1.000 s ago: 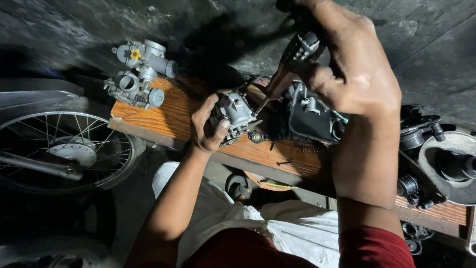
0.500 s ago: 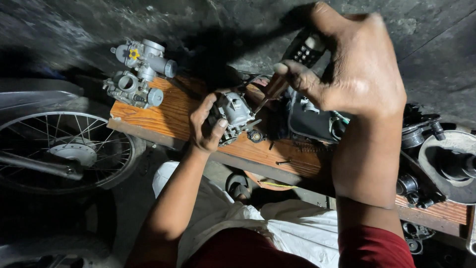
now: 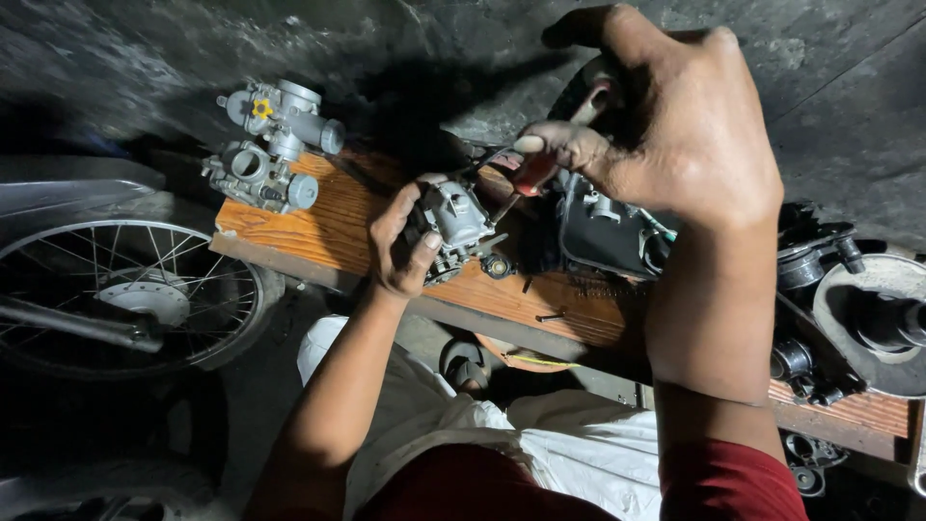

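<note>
I see a small grey metal carburetor (image 3: 453,224), lumpy and grimy, sitting mid-board on the wooden plank (image 3: 328,227). My left hand (image 3: 405,249) is wrapped around it, fingers closed. My right hand (image 3: 675,135) is clenched on a red-handled screwdriver (image 3: 533,169), its tip at the carburetor. A second carburetor (image 3: 275,145) crowds the plank's left end, a spoked wheel (image 3: 125,294) lies just below that edge, and dark engine parts (image 3: 608,222) sit to the right.

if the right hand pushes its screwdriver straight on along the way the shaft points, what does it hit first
Most likely the grey carburetor that the left hand grips on the wooden board. The right hand angles the screwdriver down-left at it; whether the tip already touches cannot be told.
</note>
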